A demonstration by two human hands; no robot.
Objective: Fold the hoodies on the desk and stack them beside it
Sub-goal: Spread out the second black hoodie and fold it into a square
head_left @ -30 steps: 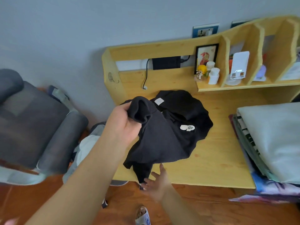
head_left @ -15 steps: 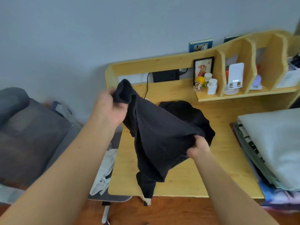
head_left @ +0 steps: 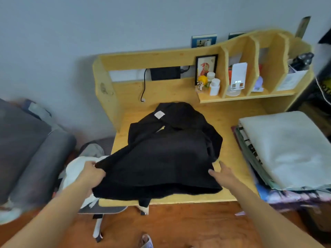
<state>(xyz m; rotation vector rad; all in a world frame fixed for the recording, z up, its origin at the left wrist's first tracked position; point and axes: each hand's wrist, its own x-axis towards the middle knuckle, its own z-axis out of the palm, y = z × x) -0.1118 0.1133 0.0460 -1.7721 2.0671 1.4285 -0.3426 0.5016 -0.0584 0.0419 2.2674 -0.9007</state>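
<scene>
1. Left hand [head_left: 93,173], lower left of frame: fingers curled round the left hem corner of the black hoodie [head_left: 166,154], pinching the fabric, just past the table's [head_left: 231,154] left edge. Forearm runs in from the bottom-left corner.
2. Right hand [head_left: 223,173], lower centre-right: fingers straight and spread, palm down, holds nothing. Fingertips at the hoodie's right hem corner; whether they touch the cloth is hard to tell. Forearm comes up from the bottom-right.
3. Black hoodie lies spread over the middle of the table, hem toward the camera and overhanging the front edge, hood toward the back. Small white label [head_left: 159,115] shows near the neck. Left hem corner is lifted off the table edge in the left hand.
4. Stack of folded clothes [head_left: 286,151] at right of frame, pale grey piece on top, just beside the hoodie, apart from it.
5. Shelf unit [head_left: 250,74] at the table's back, upper right: framed picture [head_left: 206,68], white bottles [head_left: 214,86], small figurine [head_left: 202,82].
6. White garment [head_left: 77,169] on a chair seat under the left hand; grey chair [head_left: 32,149] at the left edge.
</scene>
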